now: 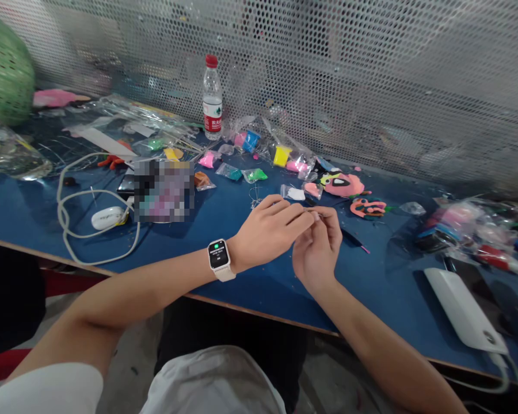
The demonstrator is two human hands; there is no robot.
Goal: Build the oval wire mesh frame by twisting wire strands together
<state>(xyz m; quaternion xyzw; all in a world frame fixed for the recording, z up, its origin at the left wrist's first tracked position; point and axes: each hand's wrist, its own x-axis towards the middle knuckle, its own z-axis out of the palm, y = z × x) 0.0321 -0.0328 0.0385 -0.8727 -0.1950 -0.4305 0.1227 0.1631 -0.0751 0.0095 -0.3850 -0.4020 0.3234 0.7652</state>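
My left hand (267,233), with a white-strapped smartwatch (218,256) at the wrist, is closed, its fingertips meeting those of my right hand (316,253) above the blue table (259,293). My right fingers are curled in a pinch. Whatever lies between the fingertips is too small and covered to make out. Just beyond them are a small bag of white clay (296,193) and a pink clay figure (344,184). An orange and dark green clay piece (368,208) lies to their right. A thin dark stick (354,239) with a pink tip rests beside my right hand.
A water bottle (213,103) stands by the perforated metal panel (371,86). Small clay packets, including a yellow one (281,155), lie along the back. At left are a white cable (63,213) and an earphone case (107,218); at right, a white power bank (464,307).
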